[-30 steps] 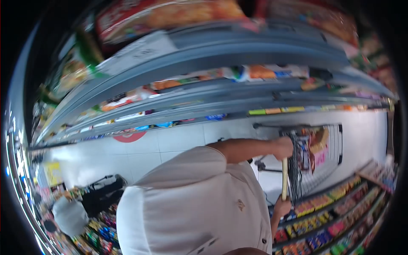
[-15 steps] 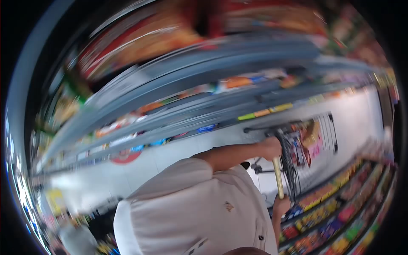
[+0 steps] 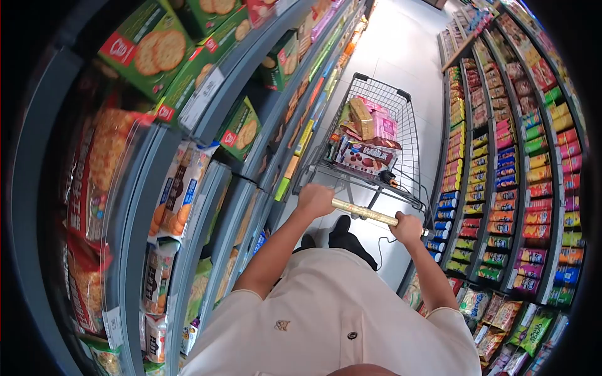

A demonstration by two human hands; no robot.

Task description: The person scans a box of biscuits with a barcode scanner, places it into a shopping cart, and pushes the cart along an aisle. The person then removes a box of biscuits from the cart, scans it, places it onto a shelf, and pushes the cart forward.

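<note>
My left hand (image 3: 316,201) is wrapped round the left end of the yellowish handle bar (image 3: 365,212) of a wire shopping cart (image 3: 411,138). Round the bar's right end, my right hand (image 3: 407,227) is closed too. In the cart, ahead of both hands, lie a box with dark round pictures (image 3: 362,156), pink packages (image 3: 384,127) and a golden-brown pack (image 3: 362,118).
Close on the left stands a shelf (image 3: 147,164) with green cracker boxes (image 3: 150,50) and bagged snacks (image 3: 182,188). Along the right runs a curved shelf (image 3: 518,207) of colourful cans and packets. Pale floor tiles (image 3: 401,50) lie between them, ahead of the cart.
The view has turned and sharpened from a blurred one, so the cart now appears upright at top centre. Both hands are still on the handle bar.
</note>
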